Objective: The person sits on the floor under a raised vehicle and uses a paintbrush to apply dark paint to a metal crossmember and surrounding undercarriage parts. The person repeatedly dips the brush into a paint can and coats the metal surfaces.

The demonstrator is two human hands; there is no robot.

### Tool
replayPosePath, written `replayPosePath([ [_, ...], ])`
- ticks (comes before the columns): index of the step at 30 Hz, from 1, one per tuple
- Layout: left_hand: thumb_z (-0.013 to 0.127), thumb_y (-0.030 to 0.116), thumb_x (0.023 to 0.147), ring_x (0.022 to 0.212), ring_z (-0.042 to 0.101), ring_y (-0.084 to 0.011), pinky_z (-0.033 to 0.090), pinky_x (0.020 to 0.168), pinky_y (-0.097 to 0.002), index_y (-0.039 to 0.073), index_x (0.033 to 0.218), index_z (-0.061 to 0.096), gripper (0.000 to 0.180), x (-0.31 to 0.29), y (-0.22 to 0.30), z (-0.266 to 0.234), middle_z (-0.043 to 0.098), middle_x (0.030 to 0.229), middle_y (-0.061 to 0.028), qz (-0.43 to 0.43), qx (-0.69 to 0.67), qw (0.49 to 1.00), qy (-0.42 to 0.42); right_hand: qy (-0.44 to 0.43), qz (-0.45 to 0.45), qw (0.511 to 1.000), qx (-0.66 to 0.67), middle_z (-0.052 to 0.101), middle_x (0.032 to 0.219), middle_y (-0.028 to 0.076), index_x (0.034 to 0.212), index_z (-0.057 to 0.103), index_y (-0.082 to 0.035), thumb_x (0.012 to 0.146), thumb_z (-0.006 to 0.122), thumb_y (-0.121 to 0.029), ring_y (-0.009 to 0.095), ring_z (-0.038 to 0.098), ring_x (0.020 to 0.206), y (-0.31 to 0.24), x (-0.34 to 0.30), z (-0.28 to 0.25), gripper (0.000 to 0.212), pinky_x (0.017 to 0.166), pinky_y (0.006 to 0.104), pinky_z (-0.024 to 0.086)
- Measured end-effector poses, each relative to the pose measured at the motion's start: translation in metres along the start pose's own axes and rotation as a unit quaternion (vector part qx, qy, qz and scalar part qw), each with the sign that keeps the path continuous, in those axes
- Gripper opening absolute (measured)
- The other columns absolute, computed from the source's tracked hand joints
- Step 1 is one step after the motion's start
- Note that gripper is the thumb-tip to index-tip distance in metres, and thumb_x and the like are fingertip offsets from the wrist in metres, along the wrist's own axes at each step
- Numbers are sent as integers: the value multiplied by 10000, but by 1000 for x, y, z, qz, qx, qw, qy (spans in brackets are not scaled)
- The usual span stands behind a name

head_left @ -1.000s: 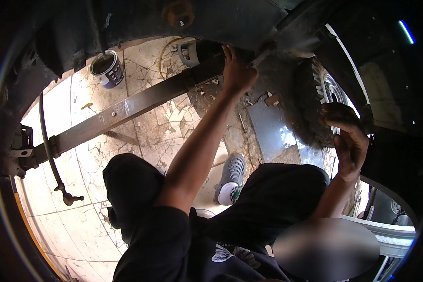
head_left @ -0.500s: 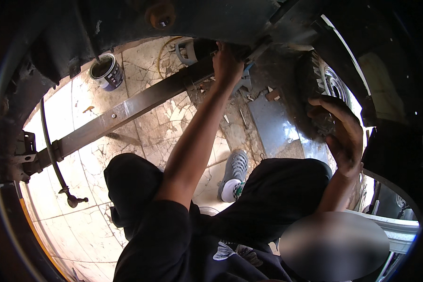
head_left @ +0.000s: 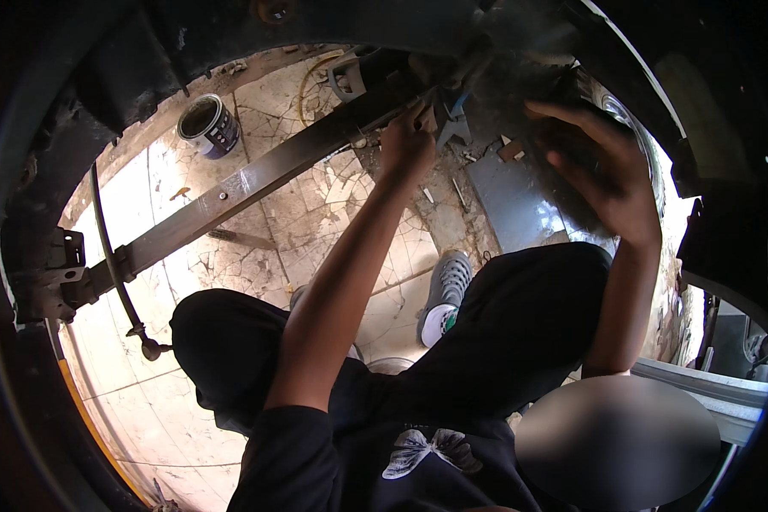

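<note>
My left hand [head_left: 408,143] is raised at the far end of a long dark metal bar [head_left: 247,183]. Its fingers are curled closed; whatever they hold, if anything, I cannot make out. My right hand [head_left: 602,175] is up on the right, thumb and fingers apart with nothing between them. Close by it is dark vehicle bodywork [head_left: 700,162]. Past the left hand, the bar's end runs into deep shadow. On the left, a thin rod with a ball joint [head_left: 151,348] hangs down in front of the bar.
An open paint can [head_left: 220,136] stands on the cracked tile floor [head_left: 145,410], beyond the bar. Beneath my right hand lies a grey flat sheet [head_left: 512,200] with rubble around it. A wheel [head_left: 616,109] is at the far right, and a white plastic seat [head_left: 708,397] nearer.
My left hand has drawn slightly back toward me from the bar's far end. My right hand has shifted a little, its fingers pointing farther left. The view has tilted slightly.
</note>
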State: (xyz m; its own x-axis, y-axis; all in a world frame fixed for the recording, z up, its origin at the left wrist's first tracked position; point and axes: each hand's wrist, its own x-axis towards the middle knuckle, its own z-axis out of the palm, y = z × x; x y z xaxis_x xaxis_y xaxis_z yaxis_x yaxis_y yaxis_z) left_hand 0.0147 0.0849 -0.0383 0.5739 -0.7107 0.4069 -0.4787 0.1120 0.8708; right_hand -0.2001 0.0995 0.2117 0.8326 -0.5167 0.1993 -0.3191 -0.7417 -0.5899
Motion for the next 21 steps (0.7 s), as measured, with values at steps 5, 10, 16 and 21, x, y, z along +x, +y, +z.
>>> replayPosePath([
  [5, 546, -15, 846, 814, 683, -154, 532, 698, -287, 65, 1219, 725, 421, -3, 31, -53, 741, 1005, -78, -263, -266, 916, -147, -21, 82, 996, 39, 709, 1258, 115, 1340, 656, -86, 956, 695, -86, 195, 704, 1082, 43, 4, 13, 386, 964, 349, 551],
  [10, 625, 27, 888, 754, 661, -113, 528, 684, -275, 22, 1107, 761, 257, 15, 23, -104, 746, 915, -61, -154, -251, 921, -256, -59, 48, 987, 142, 663, 1321, 121, 1422, 581, -55, 1025, 650, -172, 178, 671, 1115, 89, 50, 90, 419, 920, 353, 580],
  [16, 676, 105, 928, 795, 692, -125, 551, 754, -296, 17, 1031, 774, 167, 40, 36, -182, 754, 889, -54, -162, -118, 933, -298, -113, 76, 937, 321, 712, 1136, 108, 1312, 644, -34, 1032, 637, -162, 172, 708, 995, 74, 97, 156, 308, 836, 329, 615],
  [21, 641, 59, 924, 800, 722, -160, 563, 766, -330, 34, 973, 757, 129, 13, 76, -270, 757, 870, -76, -9, 120, 958, -259, -148, 100, 937, 300, 727, 1072, 73, 1283, 661, -30, 1007, 676, -135, 147, 721, 898, 51, 113, 168, 296, 815, 308, 598],
])
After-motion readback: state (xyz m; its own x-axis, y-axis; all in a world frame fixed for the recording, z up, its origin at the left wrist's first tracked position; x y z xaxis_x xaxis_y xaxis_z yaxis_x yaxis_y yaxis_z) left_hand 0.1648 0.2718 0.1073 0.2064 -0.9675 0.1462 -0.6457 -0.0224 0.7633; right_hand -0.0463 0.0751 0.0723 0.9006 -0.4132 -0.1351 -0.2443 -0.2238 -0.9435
